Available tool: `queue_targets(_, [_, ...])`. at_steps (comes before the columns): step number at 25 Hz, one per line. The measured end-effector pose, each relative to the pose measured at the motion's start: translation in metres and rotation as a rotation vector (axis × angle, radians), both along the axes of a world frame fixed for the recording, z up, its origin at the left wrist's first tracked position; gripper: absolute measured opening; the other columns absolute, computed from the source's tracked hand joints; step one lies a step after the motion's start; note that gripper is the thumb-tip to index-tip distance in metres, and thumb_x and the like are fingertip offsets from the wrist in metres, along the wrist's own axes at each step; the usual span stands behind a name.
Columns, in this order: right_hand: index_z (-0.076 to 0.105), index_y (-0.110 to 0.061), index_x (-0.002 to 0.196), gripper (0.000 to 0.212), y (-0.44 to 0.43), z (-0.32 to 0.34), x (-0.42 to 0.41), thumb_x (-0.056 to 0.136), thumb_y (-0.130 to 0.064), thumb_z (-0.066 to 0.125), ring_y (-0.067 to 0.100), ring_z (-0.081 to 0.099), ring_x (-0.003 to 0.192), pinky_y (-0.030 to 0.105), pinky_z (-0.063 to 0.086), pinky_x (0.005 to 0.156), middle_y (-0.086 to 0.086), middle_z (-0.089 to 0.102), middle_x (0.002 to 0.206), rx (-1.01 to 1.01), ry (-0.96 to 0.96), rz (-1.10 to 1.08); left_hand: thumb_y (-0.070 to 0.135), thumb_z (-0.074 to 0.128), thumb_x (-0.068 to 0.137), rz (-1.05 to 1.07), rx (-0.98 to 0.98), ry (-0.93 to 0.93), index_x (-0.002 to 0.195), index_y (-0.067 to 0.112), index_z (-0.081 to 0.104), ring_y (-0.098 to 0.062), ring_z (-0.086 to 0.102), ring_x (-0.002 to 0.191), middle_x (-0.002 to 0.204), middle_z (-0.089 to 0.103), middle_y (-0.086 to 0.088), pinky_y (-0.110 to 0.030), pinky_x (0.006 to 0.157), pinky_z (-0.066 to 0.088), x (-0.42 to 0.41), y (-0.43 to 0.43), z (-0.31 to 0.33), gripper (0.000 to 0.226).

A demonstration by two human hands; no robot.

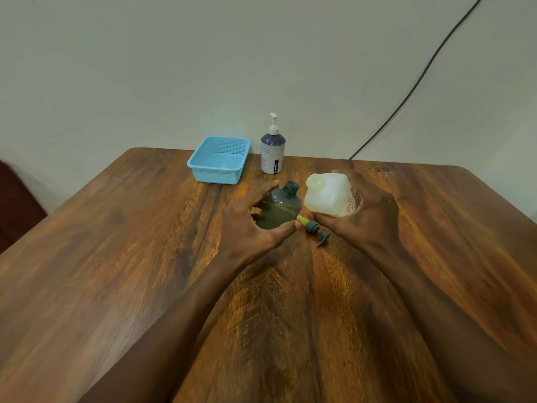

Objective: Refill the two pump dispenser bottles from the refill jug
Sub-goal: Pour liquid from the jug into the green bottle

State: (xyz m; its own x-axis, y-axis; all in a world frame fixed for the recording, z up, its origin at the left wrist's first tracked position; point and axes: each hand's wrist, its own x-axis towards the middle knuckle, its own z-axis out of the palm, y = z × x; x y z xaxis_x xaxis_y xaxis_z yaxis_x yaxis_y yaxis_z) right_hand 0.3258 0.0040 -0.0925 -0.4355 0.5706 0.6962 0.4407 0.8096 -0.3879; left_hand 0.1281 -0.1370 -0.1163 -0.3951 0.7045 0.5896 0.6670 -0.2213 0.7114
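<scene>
My left hand (250, 225) grips a dark translucent dispenser bottle (280, 209) that stands on the table with its neck uncovered. Its grey pump head (315, 231), with a yellowish tube end, lies on the wood just right of the bottle. My right hand (367, 216) holds the whitish refill jug (329, 196), tilted with its capped spout toward the dark bottle's neck. A second dispenser bottle (273, 151), white with a purple top and a white pump fitted, stands upright at the table's far edge.
A light blue perforated basket (203, 167) sits at the far edge, left of the white bottle. The wooden table (145, 271) meets a pale wall. A black cable (418, 80) runs down the wall at the right. A dark red object (14, 199) shows at the left.
</scene>
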Motion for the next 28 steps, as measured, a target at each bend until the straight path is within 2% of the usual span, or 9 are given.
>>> queue_targets(2, [0.058,-0.026,0.135,0.085,0.002,-0.001,-0.002,0.067,-0.071,0.080,0.022,0.067,0.098,0.039,0.061,0.071,0.001,0.069,0.120,0.028,-0.019,0.009,0.059,0.086,0.068,-0.002,0.000,0.009,0.145,0.038,0.053,0.009,0.060,0.110,0.128,0.060,0.021,-0.011,0.080,0.055,-0.001,0.001,-0.003,0.086])
queue_targets(6, [0.058,-0.021,0.139,0.089,0.007,0.001,-0.005,0.069,-0.075,0.069,0.025,0.068,0.093,0.036,0.060,0.070,0.007,0.071,0.116,0.059,-0.030,0.017,0.053,0.088,0.070,-0.011,0.002,0.011,0.146,0.036,0.053,0.002,0.062,0.111,0.133,0.061,0.018,-0.013,0.082,0.055,-0.004,0.007,-0.009,0.086])
queue_targets(11, [0.059,-0.021,0.137,0.085,0.015,0.001,-0.008,0.072,-0.073,0.070,0.025,0.068,0.091,0.035,0.058,0.069,0.008,0.071,0.113,0.147,-0.065,0.019,0.047,0.091,0.070,-0.009,-0.001,0.030,0.145,0.031,0.056,0.007,0.060,0.112,0.131,0.060,0.018,-0.011,0.083,0.054,-0.005,0.014,-0.010,0.085])
queue_targets(14, [0.060,-0.018,0.136,0.085,0.021,-0.003,-0.009,0.071,-0.072,0.074,0.026,0.069,0.092,0.033,0.057,0.073,0.009,0.072,0.114,0.150,-0.072,0.002,0.053,0.088,0.070,-0.003,-0.018,0.035,0.146,0.032,0.055,0.008,0.059,0.113,0.132,0.060,0.018,-0.015,0.083,0.056,-0.006,0.018,-0.013,0.085])
queue_targets(19, [0.060,-0.018,0.138,0.085,0.028,-0.012,-0.009,0.072,-0.069,0.077,0.027,0.070,0.099,0.046,0.061,0.078,0.009,0.072,0.120,0.101,-0.085,0.028,0.058,0.083,0.070,0.009,-0.059,0.043,0.148,0.033,0.053,-0.002,0.061,0.115,0.137,0.063,0.011,-0.024,0.085,0.059,-0.009,0.021,-0.018,0.087])
queue_targets(24, [0.060,-0.015,0.138,0.087,0.029,-0.009,-0.007,0.072,-0.070,0.076,0.027,0.069,0.098,0.046,0.061,0.076,0.009,0.072,0.119,0.135,-0.101,0.024,0.062,0.080,0.069,-0.001,-0.073,0.044,0.147,0.034,0.053,-0.001,0.060,0.116,0.138,0.060,0.014,-0.019,0.085,0.056,-0.005,0.021,-0.018,0.087])
queue_targets(28, [0.061,-0.016,0.136,0.084,0.023,-0.002,-0.003,0.073,-0.069,0.075,0.027,0.070,0.094,0.040,0.060,0.073,0.008,0.072,0.116,0.179,-0.094,0.013,0.064,0.079,0.068,-0.009,-0.087,0.034,0.147,0.036,0.052,-0.004,0.060,0.116,0.140,0.060,0.013,-0.017,0.084,0.054,0.000,0.022,-0.016,0.087])
